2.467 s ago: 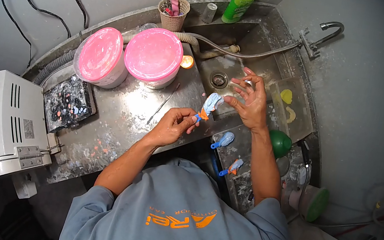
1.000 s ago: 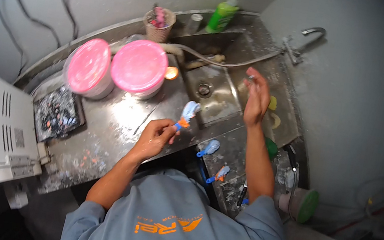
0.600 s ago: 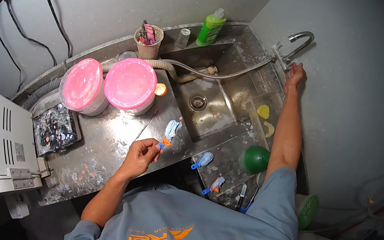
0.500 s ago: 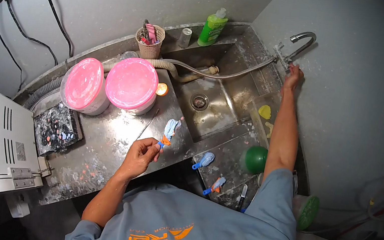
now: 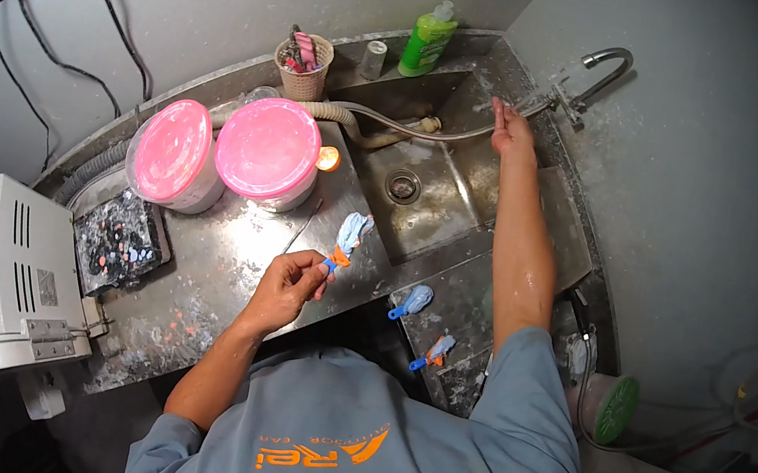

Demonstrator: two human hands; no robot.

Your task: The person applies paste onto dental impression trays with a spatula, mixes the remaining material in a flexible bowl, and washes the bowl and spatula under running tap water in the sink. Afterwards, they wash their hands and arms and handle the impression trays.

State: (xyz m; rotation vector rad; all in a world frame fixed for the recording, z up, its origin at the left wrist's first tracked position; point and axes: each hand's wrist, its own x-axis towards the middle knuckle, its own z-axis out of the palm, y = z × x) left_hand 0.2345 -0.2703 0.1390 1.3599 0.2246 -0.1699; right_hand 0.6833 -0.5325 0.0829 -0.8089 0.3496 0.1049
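Observation:
My left hand (image 5: 283,289) is closed in a pinch on the blue handle of a dental impression tray (image 5: 349,240), which carries light-blue and orange material. It is held up above the steel counter (image 5: 225,256), beside the sink. My right hand (image 5: 513,131) reaches over the far right of the sink (image 5: 417,218), fingers stretched out, near a metal hose (image 5: 378,119) and left of the tap (image 5: 577,99). Two more impression trays, one light blue (image 5: 412,300) and one blue and orange (image 5: 435,352), lie on the lower right ledge.
Two pink-lidded tubs (image 5: 268,148) stand on the counter, with a woven basket (image 5: 302,73) and a green soap bottle (image 5: 427,42) behind. A white machine (image 5: 26,278) and a stained dark block (image 5: 118,248) are at left. A green-lidded container (image 5: 612,411) sits at lower right.
My right hand has left the tap handle and moved left over the sink, its arm now covering the green bowl. My left hand still holds the impression tray, almost unmoved.

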